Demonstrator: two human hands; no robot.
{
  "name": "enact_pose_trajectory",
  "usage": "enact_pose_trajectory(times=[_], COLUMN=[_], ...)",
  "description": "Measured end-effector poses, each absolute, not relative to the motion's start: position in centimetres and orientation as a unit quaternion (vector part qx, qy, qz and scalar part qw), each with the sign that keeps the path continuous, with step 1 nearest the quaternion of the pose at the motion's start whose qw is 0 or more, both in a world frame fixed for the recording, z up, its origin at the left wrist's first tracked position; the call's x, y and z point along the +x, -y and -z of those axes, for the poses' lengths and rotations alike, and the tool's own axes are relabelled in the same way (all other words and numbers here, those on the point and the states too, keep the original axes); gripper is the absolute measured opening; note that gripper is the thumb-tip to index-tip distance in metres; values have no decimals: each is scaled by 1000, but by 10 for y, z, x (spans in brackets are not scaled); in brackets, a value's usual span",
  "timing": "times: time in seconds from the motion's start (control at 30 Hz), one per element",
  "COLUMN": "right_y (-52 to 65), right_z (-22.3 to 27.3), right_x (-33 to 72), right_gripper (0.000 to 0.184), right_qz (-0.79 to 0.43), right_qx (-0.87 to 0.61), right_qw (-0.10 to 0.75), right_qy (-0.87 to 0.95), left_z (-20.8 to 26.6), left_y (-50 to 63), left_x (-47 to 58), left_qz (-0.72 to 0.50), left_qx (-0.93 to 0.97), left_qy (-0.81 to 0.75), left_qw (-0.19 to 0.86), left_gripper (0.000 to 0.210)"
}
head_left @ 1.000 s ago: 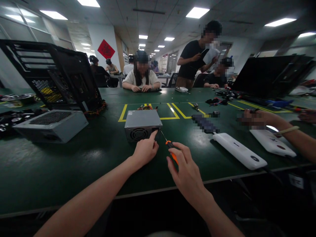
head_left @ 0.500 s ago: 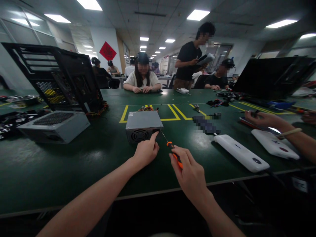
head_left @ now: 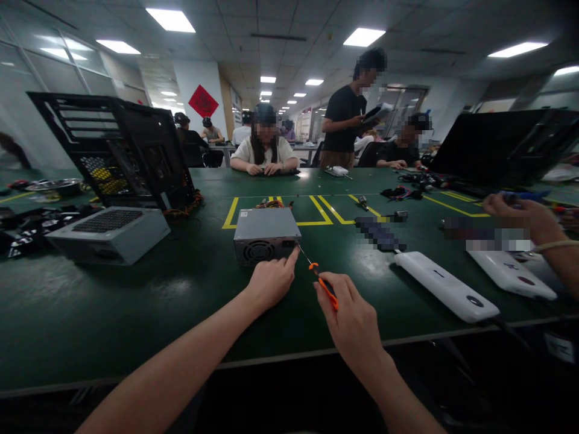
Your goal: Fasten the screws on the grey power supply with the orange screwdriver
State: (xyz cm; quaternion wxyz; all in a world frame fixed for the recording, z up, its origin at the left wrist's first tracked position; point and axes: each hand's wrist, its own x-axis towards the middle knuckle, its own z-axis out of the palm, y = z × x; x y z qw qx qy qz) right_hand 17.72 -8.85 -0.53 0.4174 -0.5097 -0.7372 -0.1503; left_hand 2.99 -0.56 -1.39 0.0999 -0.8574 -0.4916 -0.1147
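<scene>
A grey power supply unit (head_left: pixel 266 223) sits on the green table in front of me, its fan grille and power socket facing me. My left hand (head_left: pixel 274 280) reaches to its lower right front, index finger stretched out against the corner beside the socket, the other fingers curled loosely. I see nothing held in it; the fingertip partly covers that corner. My right hand (head_left: pixel 350 307) is closed around the handle of an orange and black screwdriver (head_left: pixel 328 292). The thin shaft slants up and left, its tip at the corner by my left fingertip.
At left stand a second power supply (head_left: pixel 108 232) and an open black computer case (head_left: pixel 131 150). A white power bank (head_left: pixel 446 286) lies to the right, near another person's hand (head_left: pixel 520 211). Yellow tape (head_left: pixel 335 211) marks the table. People sit and stand beyond it.
My left index finger has moved right, from the socket to the corner of the power supply. The screwdriver stays near that corner. At right, the other person's hand has shifted right.
</scene>
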Motion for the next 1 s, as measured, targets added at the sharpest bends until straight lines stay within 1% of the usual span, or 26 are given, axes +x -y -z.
enact_pose_trajectory(times=[0.13, 0.3, 0.37, 0.5, 0.6, 0.7, 0.77, 0.87, 1.0], right_y=[88, 88, 86, 85, 87, 87, 86, 85, 87], right_z=[4, 5, 4, 0, -1, 0, 0, -1, -1], right_x=[177, 176, 178, 179, 175, 171, 171, 173, 172], right_gripper=[15, 17, 15, 16, 16, 18, 16, 13, 14], right_qz=[131, 151, 169, 169, 154, 162, 186, 207, 187], right_qx=[-510, -478, -495, -507, -495, -469, -466, -483, -493], right_qw=[423, 429, 424, 410, 397, 397, 407, 415, 397], right_qy=[737, 751, 739, 739, 758, 772, 763, 743, 751], left_z=[18, 15, 10, -3, -7, -5, -2, 1, 2], left_y=[5, 7, 7, 4, -3, -11, -16, -19, -19], left_x=[30, 27, 24, 20, 17, 15, 13, 14, 18], left_qz=[112, 114, 140, 248, 286, 277, 274, 287, 319], left_qx=[-857, -862, -877, -860, -835, -834, -836, -833, -813], left_qy=[485, 478, 439, 390, 406, 424, 433, 443, 462], left_qw=[130, 122, 139, 214, 237, 221, 195, 167, 152], left_gripper=[51, 50, 44, 34, 37, 46, 48, 42, 35])
